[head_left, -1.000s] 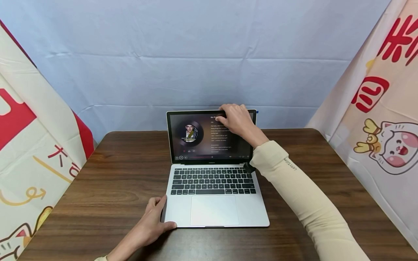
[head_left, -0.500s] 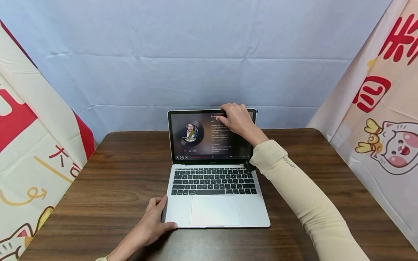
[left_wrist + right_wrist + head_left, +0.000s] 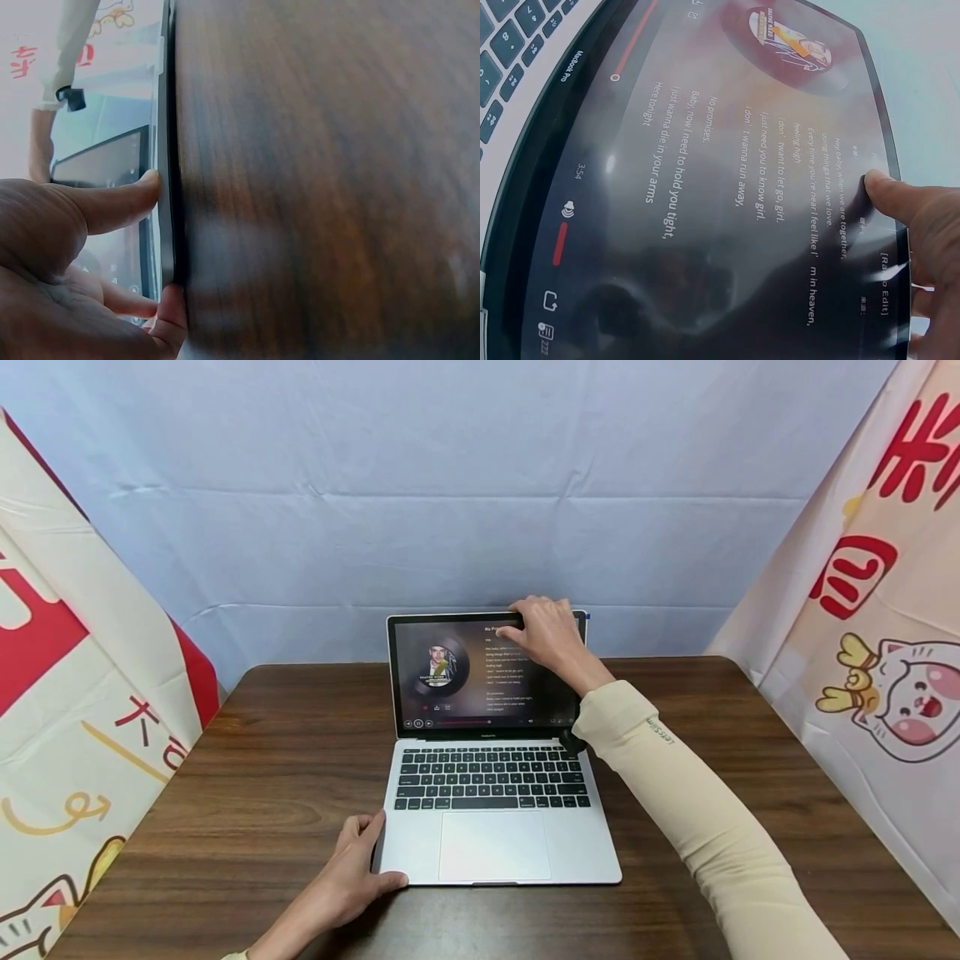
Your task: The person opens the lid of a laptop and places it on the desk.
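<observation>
An open silver laptop [image 3: 493, 847] stands on the wooden table, its lit screen [image 3: 450, 685] showing a music player with lyrics. My right hand [image 3: 551, 631] grips the screen's top edge right of the middle. The thumb [image 3: 885, 191] lies on the front of the display, and the other fingers go behind it, partly hidden. At the base's front left corner, my left hand [image 3: 347, 870] holds on, one finger along the left side and the thumb at the front edge. In the left wrist view the thumb [image 3: 124, 202] touches the laptop's edge.
The brown wooden table [image 3: 285, 760] extends around the laptop. A pale blue cloth [image 3: 337, 527] hangs behind it. Printed cloths with red characters and cartoon cats flank the table, one at the left [image 3: 45, 710] and one at the right [image 3: 795, 610].
The screen leans very slightly farther back, with my right hand moving along with it. My left hand keeps its place at the front left corner.
</observation>
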Demonstrator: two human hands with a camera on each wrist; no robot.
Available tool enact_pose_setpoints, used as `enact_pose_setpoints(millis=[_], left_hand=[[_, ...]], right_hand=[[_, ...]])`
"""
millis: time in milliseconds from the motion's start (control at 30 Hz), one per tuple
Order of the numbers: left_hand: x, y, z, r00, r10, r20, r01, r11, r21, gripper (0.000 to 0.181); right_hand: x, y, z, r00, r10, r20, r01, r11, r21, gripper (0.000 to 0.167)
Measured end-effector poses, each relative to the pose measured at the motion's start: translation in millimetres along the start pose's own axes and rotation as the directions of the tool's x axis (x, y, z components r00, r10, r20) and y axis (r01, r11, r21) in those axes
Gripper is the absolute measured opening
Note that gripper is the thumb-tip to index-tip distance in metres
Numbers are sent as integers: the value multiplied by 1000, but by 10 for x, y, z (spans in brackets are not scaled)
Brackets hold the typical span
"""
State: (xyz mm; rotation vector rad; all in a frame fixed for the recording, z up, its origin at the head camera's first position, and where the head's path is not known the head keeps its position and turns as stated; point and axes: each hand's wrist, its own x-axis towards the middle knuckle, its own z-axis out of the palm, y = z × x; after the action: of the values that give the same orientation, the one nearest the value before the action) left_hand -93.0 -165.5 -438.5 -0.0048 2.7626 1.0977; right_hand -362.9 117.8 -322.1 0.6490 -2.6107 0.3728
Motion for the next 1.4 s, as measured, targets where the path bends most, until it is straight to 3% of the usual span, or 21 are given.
enact_pose_setpoints(millis=[267, 667, 933, 1400], left_hand=[[-9, -13, 0, 1000, 11, -12, -11, 1000, 7, 95], [-28, 10, 6, 1000, 4, -10, -4, 1000, -5, 96], [-41, 8, 6, 999, 21, -25, -21, 1000, 4, 96], [4, -7, -19, 1000, 23, -21, -22, 1000, 18, 96]], right_hand=[[-8, 8, 14, 998, 26, -62, -27, 999, -18, 50], [-13, 71, 3, 998, 68, -16, -69, 997, -42, 47], [-15, 156, -55, 996, 94, 7, -94, 995, -13, 49], [-62, 389, -123, 986, 165, 6, -165, 984, 60, 36]])
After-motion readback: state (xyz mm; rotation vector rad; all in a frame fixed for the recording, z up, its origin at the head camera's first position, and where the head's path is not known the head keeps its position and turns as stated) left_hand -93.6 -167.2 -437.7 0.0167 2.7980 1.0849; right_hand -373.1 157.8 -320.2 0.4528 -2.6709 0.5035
